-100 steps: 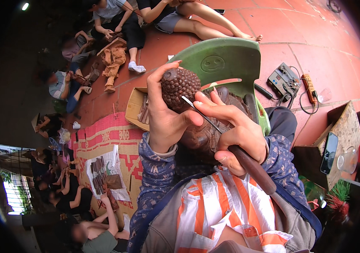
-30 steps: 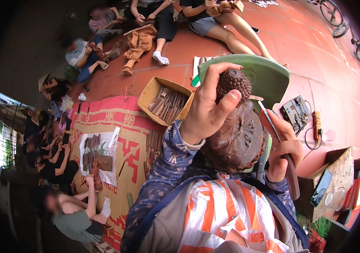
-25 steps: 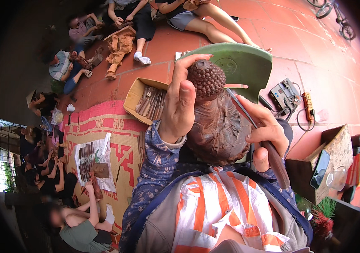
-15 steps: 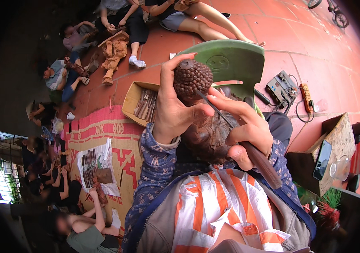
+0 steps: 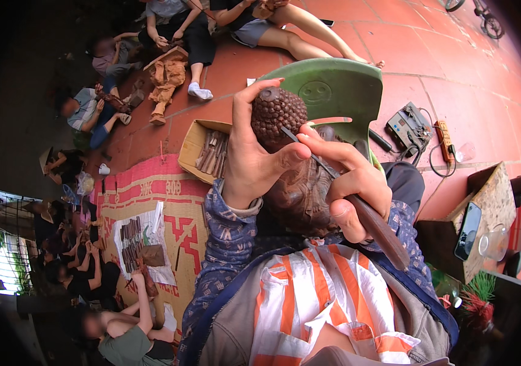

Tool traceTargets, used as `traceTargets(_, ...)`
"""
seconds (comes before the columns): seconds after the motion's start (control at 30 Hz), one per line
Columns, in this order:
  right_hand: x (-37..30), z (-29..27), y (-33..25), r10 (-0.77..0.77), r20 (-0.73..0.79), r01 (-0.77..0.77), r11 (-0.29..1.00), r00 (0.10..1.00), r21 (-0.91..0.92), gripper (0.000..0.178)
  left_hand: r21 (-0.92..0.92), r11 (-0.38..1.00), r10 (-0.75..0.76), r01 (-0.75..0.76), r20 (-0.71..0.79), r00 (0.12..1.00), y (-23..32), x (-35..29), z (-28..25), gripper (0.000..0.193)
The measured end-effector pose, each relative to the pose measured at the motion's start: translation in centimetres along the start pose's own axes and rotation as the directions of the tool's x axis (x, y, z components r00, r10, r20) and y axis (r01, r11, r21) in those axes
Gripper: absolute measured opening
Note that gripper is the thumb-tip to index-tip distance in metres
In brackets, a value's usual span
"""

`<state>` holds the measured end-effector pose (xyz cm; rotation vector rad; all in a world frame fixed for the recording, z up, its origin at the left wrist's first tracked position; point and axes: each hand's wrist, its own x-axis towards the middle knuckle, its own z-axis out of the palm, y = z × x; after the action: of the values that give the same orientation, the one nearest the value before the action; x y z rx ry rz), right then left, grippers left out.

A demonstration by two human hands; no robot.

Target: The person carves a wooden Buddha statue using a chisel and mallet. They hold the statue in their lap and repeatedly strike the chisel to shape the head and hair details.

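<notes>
A dark brown carved wooden statue (image 5: 302,198) stands in front of me, its head (image 5: 278,116) covered in rows of small round knobs. My left hand (image 5: 249,161) is wrapped round the side of that head, index finger over the top and thumb toward the middle. In my right hand (image 5: 358,180) is a carving chisel (image 5: 377,232) with a thick wooden handle, slanting up to the left. Its thin metal blade touches the lower knobs, close to my left thumb. My right fingertips rest by the statue's head. Part of the statue's body is hidden behind my hands.
Behind the statue is a green plastic chair (image 5: 355,91). A cardboard box of chisels (image 5: 194,146) stands left, near a patterned mat (image 5: 181,183) with more tools. At right are an electric control box (image 5: 408,127), a power strip (image 5: 444,140) and a phone (image 5: 468,230). Several people sit around.
The chisel tip has shifted slightly up and left along the knobs. My right hand has moved a little down and left with it; my left hand keeps its hold.
</notes>
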<state>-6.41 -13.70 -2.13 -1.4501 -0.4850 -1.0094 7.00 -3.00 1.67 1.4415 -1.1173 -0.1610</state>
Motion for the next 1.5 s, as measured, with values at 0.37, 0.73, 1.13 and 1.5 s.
traceTargets(0.37,-1.7,1.0,3.2,-0.115,-0.056,0.118,0.991,0.992,0.057,0.024,-0.062,0.998,-0.013,0.014,0.026,1.0,-0.2,-0.1,0.2,0.09)
traceTargets(0.73,-1.5,1.5,2.9,-0.082,-0.038,0.079,0.994,0.996,-0.077,0.031,-0.081,0.997,-0.01,0.011,0.015,1.0,-0.5,-0.4,-0.1,0.086)
traceTargets(1.13,-2.2,0.0,0.4,0.062,-0.165,-0.04,0.991,0.984,0.13,0.05,0.075,0.992,0.101,-0.105,0.053,0.993,-0.9,-0.1,-0.7,0.099)
traceTargets(1.5,-2.7,-1.8,-1.7,-0.059,-0.194,0.036,0.992,0.979,-0.12,0.064,0.237,0.851,0.339,-0.468,0.431,0.836,3.7,-4.2,2.0,0.026)
